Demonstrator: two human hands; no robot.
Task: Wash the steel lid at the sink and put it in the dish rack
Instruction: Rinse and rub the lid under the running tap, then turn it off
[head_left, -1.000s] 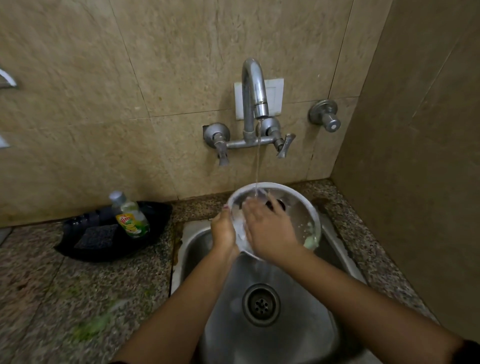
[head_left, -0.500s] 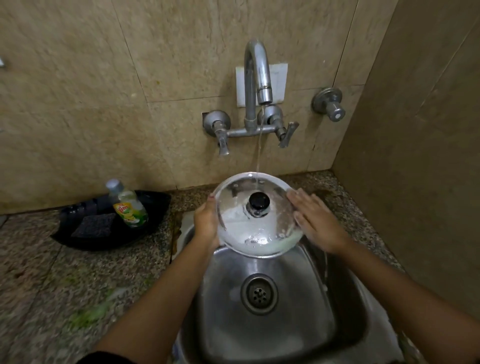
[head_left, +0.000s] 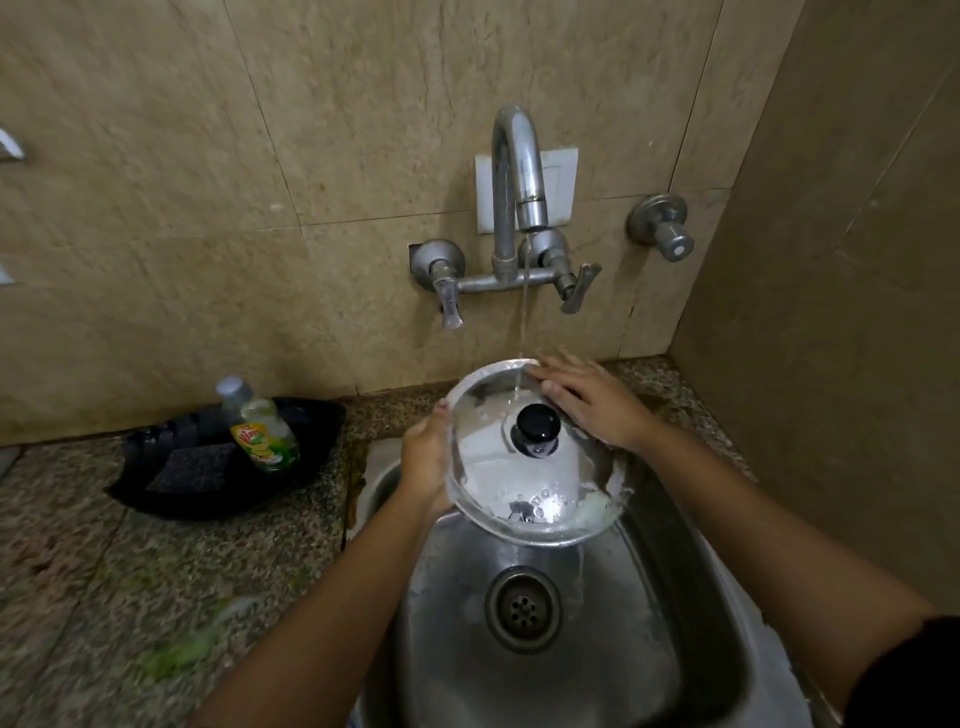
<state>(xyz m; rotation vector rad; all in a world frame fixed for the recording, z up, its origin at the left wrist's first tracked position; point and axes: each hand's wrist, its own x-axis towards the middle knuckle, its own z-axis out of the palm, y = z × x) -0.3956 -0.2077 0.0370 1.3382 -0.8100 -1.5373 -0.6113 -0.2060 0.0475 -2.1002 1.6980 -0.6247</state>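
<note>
The round steel lid (head_left: 519, 483) with a black knob (head_left: 537, 422) is held over the steel sink (head_left: 639, 649), top side facing me, wet and soapy. My left hand (head_left: 423, 460) grips its left rim. My right hand (head_left: 589, 402) lies flat with fingers spread on the lid's upper right part. A thin stream of water from the tap (head_left: 517, 176) lands on the lid near its far rim. No dish rack is in view.
A black tray (head_left: 171, 499) on the granite counter at left holds a dish soap bottle (head_left: 260, 431) and a dark scrub pad (head_left: 195, 465). Tiled walls close in behind and to the right. A separate valve (head_left: 662, 226) sticks out of the wall.
The lid was flipped from underside to knob side facing me. My right hand moved from inside the lid to its right edge, then onto the lid's upper right surface.
</note>
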